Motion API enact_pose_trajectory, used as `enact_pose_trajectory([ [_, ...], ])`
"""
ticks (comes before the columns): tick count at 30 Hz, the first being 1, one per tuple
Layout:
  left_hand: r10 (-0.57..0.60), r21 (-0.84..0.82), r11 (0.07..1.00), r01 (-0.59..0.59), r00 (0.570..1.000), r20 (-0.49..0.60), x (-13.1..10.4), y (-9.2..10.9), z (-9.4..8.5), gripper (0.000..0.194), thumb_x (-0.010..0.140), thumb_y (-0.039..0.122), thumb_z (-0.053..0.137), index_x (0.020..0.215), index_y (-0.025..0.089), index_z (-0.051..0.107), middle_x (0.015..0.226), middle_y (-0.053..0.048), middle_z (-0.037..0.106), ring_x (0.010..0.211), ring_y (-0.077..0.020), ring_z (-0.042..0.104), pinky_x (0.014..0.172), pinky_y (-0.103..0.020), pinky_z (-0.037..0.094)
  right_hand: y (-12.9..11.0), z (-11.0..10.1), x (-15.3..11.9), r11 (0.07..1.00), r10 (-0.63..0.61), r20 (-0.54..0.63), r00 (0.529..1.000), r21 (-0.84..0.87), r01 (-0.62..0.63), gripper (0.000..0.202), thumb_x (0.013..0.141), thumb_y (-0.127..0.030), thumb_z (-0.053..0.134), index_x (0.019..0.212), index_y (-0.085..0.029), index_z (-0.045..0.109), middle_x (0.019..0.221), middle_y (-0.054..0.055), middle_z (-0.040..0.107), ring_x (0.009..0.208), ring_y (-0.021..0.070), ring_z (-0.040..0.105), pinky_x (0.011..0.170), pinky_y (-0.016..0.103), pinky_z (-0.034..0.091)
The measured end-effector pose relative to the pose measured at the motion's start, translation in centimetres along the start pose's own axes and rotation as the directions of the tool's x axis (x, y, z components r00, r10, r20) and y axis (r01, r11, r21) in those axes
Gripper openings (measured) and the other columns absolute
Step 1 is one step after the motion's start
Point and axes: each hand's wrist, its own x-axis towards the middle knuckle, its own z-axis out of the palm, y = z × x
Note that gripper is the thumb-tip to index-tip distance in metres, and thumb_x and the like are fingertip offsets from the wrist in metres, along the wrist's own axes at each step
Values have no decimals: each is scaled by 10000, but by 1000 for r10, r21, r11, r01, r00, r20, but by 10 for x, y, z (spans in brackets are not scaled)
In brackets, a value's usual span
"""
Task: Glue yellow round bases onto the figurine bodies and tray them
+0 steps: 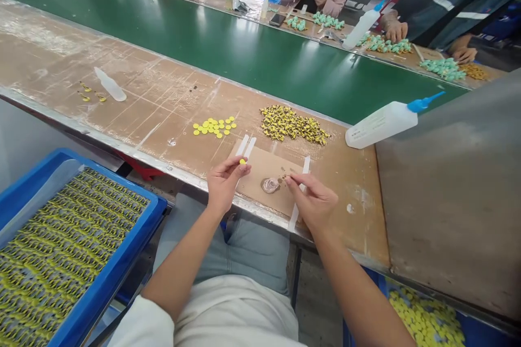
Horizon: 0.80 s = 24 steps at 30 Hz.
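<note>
My left hand pinches a small yellow disc between thumb and fingertips, above the left edge of a taped cardboard sheet. My right hand is closed in a pinch over the sheet's right side; a tiny dark piece seems to be at its fingertips, too small to name. Between the hands, a small clear dish sits on the cardboard. Beyond my left hand lie several loose yellow discs. Further right is a heap of small yellow-and-dark pieces.
A white bottle with a blue nozzle leans by a metal panel at right. A green conveyor belt runs behind; co-workers handle green pieces beyond it. A blue tray of yellow-and-dark pieces stands at lower left, a bin of yellow discs at lower right.
</note>
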Motion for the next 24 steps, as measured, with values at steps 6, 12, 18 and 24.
enact_pose_trajectory([
  [6, 9, -3, 1000, -9, 1000, -29, -4, 2, -2, 292, 696, 279, 912, 960, 205, 811, 982, -51, 800, 827, -130, 755, 840, -258, 615, 1, 5, 0, 994, -109, 60, 992, 29, 107, 42, 916, -262, 767, 953, -262, 786, 896, 43, 768, 766, 239, 739, 762, 422, 638],
  [12, -16, -7, 1000, 16, 999, -33, -4, 2, -3, 337, 669, 295, 928, 969, 203, 807, 1004, -60, 794, 841, -145, 754, 851, -280, 610, -2, 5, 2, 986, -164, 82, 983, 36, 161, 71, 923, -223, 754, 971, -268, 782, 877, 41, 767, 743, 237, 736, 728, 422, 636],
  [18, -21, 16, 1000, 21, 1000, -8, -4, 2, -3, 317, 724, 293, 892, 1011, 196, 797, 1035, -65, 787, 868, -143, 747, 854, -268, 609, -4, 5, 4, 979, -200, 89, 976, 52, 196, 162, 906, -151, 750, 1000, -279, 780, 879, 28, 767, 730, 220, 727, 709, 406, 623],
  [24, -29, -16, 999, 28, 999, -15, -4, 6, 0, 319, 689, 300, 915, 969, 195, 802, 981, -53, 788, 825, -132, 746, 823, -255, 613, -1, 4, 3, 982, -189, 114, 975, 41, 185, 97, 919, -201, 750, 987, -263, 783, 871, 43, 767, 717, 230, 731, 697, 411, 629],
])
